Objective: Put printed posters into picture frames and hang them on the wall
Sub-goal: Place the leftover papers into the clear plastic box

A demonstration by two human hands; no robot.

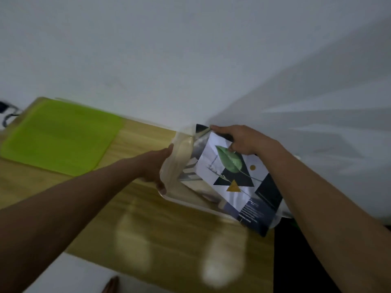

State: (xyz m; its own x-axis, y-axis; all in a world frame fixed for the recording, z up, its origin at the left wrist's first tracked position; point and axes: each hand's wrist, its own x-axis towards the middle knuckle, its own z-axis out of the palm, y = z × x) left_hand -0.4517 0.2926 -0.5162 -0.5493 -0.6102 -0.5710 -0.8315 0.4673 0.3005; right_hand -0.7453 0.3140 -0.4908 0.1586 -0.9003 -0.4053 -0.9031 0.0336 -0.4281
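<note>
A printed poster point(237, 182) with a green leaf, dark shapes and a yellow triangle is tilted over a clear picture frame point(179, 157) at the right end of the wooden table point(148, 208). My left hand point(157, 166) grips the frame's left edge, thumb toward me. The poster's top edge is pinched by my right hand point(237, 140) near the wall. The view is blurred, so the frame's outline is hard to make out.
A bright green mat point(59, 134) lies on the table's far left. A white wall point(190, 60) rises right behind the table. Dark cables point(8, 115) show at the left edge. The table's right edge drops into a dark gap point(296, 261).
</note>
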